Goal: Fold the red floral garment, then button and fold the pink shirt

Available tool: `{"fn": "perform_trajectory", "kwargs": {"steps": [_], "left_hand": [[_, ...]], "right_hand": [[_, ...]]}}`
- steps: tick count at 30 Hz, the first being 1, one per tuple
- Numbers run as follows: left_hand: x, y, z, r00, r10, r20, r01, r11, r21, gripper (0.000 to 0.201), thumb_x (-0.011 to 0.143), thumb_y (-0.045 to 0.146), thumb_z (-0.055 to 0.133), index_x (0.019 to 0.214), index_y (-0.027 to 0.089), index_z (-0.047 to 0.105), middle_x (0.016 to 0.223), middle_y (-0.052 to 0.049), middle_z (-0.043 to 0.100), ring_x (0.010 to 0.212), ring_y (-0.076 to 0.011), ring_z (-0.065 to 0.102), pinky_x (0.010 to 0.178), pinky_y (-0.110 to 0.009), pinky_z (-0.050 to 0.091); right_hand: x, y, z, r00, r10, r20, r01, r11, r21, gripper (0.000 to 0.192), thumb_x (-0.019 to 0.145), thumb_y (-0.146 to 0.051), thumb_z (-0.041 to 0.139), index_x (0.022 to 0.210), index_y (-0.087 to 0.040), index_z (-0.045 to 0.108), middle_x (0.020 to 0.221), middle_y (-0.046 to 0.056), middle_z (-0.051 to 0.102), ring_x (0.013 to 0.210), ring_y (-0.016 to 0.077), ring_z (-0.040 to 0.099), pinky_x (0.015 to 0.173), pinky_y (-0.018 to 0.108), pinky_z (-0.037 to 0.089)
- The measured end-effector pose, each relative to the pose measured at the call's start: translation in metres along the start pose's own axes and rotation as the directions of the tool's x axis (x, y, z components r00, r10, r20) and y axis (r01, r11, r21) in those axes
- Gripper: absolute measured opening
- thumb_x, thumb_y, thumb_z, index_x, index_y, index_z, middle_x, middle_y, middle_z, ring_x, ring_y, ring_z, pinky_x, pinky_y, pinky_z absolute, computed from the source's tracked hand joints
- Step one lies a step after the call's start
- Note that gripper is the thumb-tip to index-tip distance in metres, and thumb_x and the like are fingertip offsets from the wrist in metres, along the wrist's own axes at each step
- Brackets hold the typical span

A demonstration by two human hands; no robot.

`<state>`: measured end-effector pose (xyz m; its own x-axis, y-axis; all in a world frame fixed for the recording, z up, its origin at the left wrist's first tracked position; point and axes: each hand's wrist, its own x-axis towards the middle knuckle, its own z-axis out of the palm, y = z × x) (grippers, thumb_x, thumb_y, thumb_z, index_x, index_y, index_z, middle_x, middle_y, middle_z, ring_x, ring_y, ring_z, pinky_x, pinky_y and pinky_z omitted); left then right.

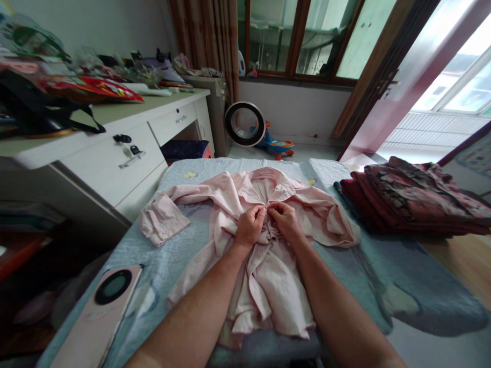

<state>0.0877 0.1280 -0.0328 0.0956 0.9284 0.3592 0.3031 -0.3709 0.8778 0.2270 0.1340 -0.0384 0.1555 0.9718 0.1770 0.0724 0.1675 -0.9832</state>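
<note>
A pale pink long-sleeved shirt point(226, 191) lies face up on a light blue cloth point(149, 266), its collar away from me and its sleeves spread to both sides. My left hand point(251, 224) pinches the front edge of the shirt just below the collar. Close beside it, my right hand point(284, 219) pinches the opposite front edge. Both sets of fingertips nearly meet at the button line, and the button or hole between them is hidden. Lower down, the shirt front hangs in loose folds with a button showing.
Folded dark red and patterned clothes point(414, 199) are stacked at the right. A pink phone point(99, 314) with a round black camera ring lies at the left front. Beyond stand a white desk point(134, 138) with clutter, a round fan-like object point(244, 124) and a blue toy car point(276, 144).
</note>
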Motion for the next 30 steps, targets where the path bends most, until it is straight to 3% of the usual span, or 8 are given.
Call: {"fn": "perform_trajectory", "kwargs": {"steps": [2,9,17,30], "left_hand": [[0.002,-0.0021,-0.001,0.999,-0.045,0.011,0.045,0.998,-0.039,0.027,0.095,0.027,0.046,0.091,0.018,0.071,0.083,-0.003,0.073,0.076,-0.0155,0.066,0.071,-0.024,0.05],[0.0066,-0.0042,0.0024,0.995,-0.102,0.0,0.101,0.989,-0.109,0.008,0.081,0.017,0.062,0.085,0.017,0.07,0.081,-0.002,0.073,0.072,-0.0142,0.067,0.07,-0.023,0.051],[0.0049,-0.0013,0.0048,0.994,-0.109,-0.024,0.108,0.994,-0.026,0.006,0.08,0.013,0.064,0.083,0.017,0.068,0.078,-0.002,0.073,0.068,-0.0137,0.067,0.067,-0.022,0.051],[0.0037,-0.0032,0.0052,0.997,-0.077,0.007,0.076,0.994,0.081,0.008,0.079,0.012,0.065,0.085,0.018,0.066,0.077,-0.002,0.073,0.068,-0.0137,0.067,0.066,-0.022,0.05]], "right_hand": [[-0.0003,0.0,0.0008,1.0,0.006,0.003,-0.006,0.999,0.031,0.023,0.067,-0.038,0.07,0.078,-0.018,0.067,0.068,0.0,0.062,0.055,0.0109,0.048,0.05,0.023,0.036],[-0.0018,-0.0002,0.0029,1.0,0.009,-0.023,-0.009,1.0,0.006,0.021,0.065,-0.037,0.07,0.072,-0.018,0.065,0.066,-0.001,0.061,0.053,0.0096,0.045,0.047,0.022,0.033],[-0.0026,-0.0016,0.002,1.0,-0.014,-0.017,0.013,0.996,-0.083,0.024,0.07,-0.04,0.065,0.076,-0.017,0.069,0.071,0.003,0.067,0.058,0.0133,0.054,0.051,0.023,0.04],[-0.0046,0.0048,0.0037,0.997,-0.072,-0.041,0.06,0.97,-0.234,0.02,0.072,-0.037,0.062,0.078,-0.018,0.067,0.069,0.001,0.066,0.06,0.0138,0.055,0.056,0.024,0.043]]}}
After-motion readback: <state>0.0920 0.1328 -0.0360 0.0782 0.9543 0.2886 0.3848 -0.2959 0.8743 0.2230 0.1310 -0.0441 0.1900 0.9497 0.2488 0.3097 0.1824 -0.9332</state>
